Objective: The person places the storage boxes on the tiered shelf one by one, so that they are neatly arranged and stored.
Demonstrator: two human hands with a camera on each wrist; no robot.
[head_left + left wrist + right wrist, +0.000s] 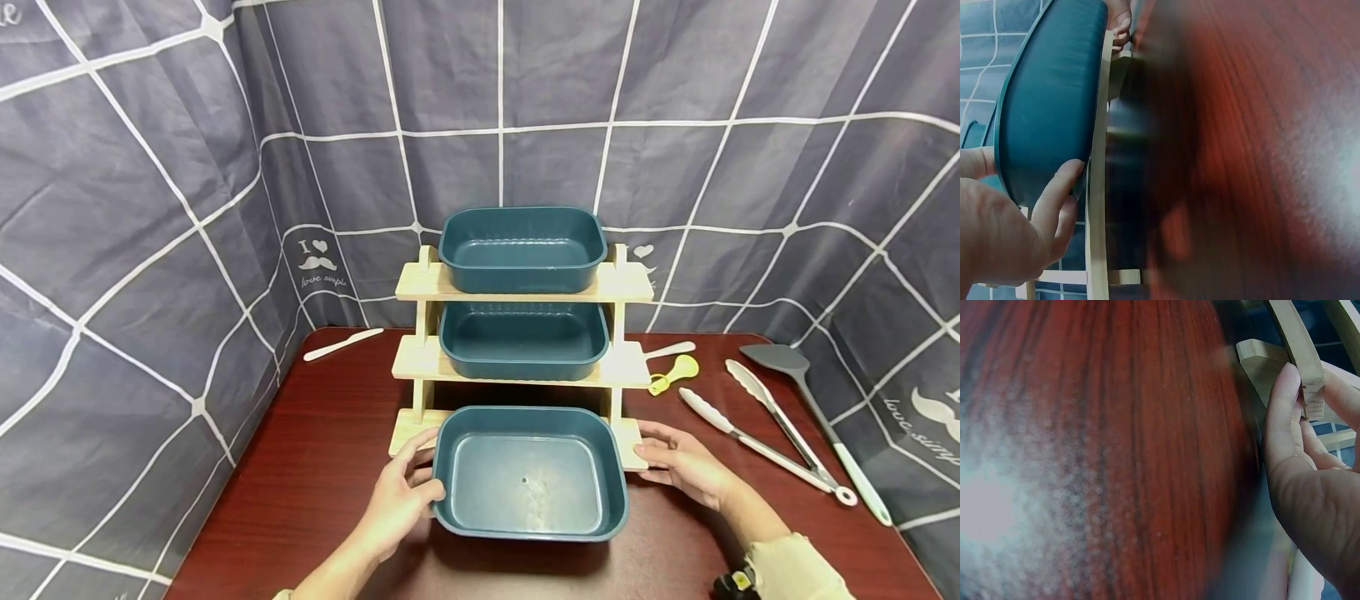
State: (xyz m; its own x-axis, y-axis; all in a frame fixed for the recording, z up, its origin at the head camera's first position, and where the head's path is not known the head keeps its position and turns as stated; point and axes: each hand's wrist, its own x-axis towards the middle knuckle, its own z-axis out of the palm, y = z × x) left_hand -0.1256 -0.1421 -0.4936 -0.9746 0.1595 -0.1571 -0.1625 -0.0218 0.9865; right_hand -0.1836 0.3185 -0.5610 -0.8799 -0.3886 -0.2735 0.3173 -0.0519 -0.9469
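Observation:
A three-tier wooden rack [633, 367] stands on the table, with a dark teal plastic bin [522, 279] on its top shelf and a similar bin [525, 367] on the middle one. At the bottom shelf, a third teal bin [528, 533] juts out toward me over the shelf's front. My left hand [401, 496] grips this bin's left side, thumb at the rim and fingers against its lower side, as the left wrist view shows. The right hand [686, 462] pinches the right end of the bottom shelf board [1313, 387] between thumb and fingers.
On the right of the red-brown table [300, 500] lie tongs [780, 450], a grey spatula [817, 408], a yellow measuring spoon [675, 373] and a partly hidden white handle [671, 350]. A white knife [343, 344] lies at back left. Grey curtains [555, 167] hang around.

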